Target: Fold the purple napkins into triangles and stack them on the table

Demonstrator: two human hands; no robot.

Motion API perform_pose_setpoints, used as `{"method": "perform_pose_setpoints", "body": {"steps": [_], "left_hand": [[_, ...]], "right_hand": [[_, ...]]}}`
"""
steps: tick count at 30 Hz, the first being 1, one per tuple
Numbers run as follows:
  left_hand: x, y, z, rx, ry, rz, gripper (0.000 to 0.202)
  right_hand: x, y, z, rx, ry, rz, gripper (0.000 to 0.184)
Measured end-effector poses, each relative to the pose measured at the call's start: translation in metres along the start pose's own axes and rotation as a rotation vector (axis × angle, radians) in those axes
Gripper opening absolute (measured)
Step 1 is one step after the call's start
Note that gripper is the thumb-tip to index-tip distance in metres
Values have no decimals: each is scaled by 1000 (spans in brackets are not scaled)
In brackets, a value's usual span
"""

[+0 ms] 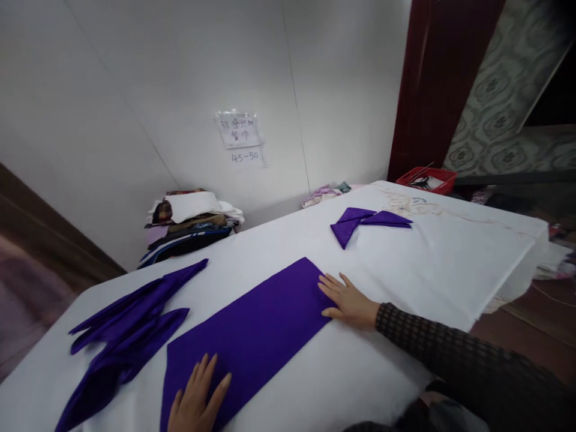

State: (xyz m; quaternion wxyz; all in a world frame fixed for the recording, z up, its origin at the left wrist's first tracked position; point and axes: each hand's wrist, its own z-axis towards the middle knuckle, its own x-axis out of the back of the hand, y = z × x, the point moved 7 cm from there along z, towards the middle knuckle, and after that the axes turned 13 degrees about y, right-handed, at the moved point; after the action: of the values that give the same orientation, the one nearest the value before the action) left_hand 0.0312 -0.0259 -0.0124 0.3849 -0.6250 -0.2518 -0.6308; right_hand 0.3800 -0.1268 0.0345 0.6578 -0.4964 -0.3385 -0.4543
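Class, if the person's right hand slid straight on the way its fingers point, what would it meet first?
The flat purple cloth: the right hand seems to touch its end now.

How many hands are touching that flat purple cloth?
2. The left hand lies flat on the near end of the purple cloth; the right hand touches its far edge. No others show.

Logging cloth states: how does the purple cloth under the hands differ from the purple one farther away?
The near cloth lies flat as a long rectangle; the far cloth is folded into a pointed bow shape. The near cloth covers more table than the far cloth. The left hand and right hand rest on the near cloth; nothing touches the far cloth. Both are purple, on the white table.
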Motion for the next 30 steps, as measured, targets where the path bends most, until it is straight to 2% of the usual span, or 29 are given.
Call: {"method": "perform_pose_setpoints", "body": {"steps": [5,8,10,12,18,20,22,24,26,28,30], "left_hand": [[10,6,19,112,51,-9,48],[9,16,17,46,55,30,46],[7,19,13,6,41,49,49],[5,18,11,-7,36,45,51],[-1,12,14,43,66,-26,44],[-5,10,17,49,67,-51,45],[-7,5,20,114,61,-98,47],[-5,1,21,211,47,-161,51],[0,4,22,250,33,-205,56],[7,11,21,235,42,-209,58],[13,16,19,225,65,-190,59]], "right_hand": [[-33,-75,36,232,-50,147,79],[-55,-89,40,278,-113,200,79],[-60,-79,37,256,-127,198,77],[-57,-59,30,206,-115,171,75],[-32,10,4,-2,-81,29,71],[-25,24,0,-64,-64,-31,72],[-18,26,2,-94,-36,-82,73],[-13,13,13,-50,-5,-99,75],[-15,-13,30,55,10,-72,75],[-27,-46,51,162,1,-23,75],[-48,-80,73,243,-29,24,75]]}}
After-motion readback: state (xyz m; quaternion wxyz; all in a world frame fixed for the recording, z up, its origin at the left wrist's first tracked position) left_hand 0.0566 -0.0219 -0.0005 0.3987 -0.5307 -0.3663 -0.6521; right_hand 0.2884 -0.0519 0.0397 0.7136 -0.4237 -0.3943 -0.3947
